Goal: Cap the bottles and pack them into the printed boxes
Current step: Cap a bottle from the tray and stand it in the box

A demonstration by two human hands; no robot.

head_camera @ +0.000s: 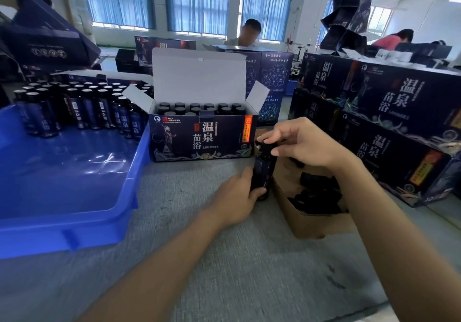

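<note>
You are working through the middle of the job, not nearing its end. Your left hand (239,192) is wrapping around the lower body of one dark bottle (262,174), holding it upright just above the table (199,246), between the open printed box (199,137) and the brown carton (306,219). Your right hand (299,144) is pinching the black cap (267,147) on the bottle's neck with curled fingertips. Whether the cap is fully tightened cannot be told from here, so this looks like the capping step in progress.

Behind your hands, the printed box is standing with its lid up and flaps out, and rows of capped bottles (199,108) are filling most of it. The front wall is hiding the nearest row, so you are probably looking at a few free slots, though that is a guess.

To your left, many bottles with pale tops (82,107) are standing at the far end of the blue tray (74,184). They appear uncapped, so plenty of capping and packing is waiting. Loose caps (316,189) are lying in the brown carton under your right wrist. Closed boxes (389,112) are stacking up on your right, suggesting finished work
</note>
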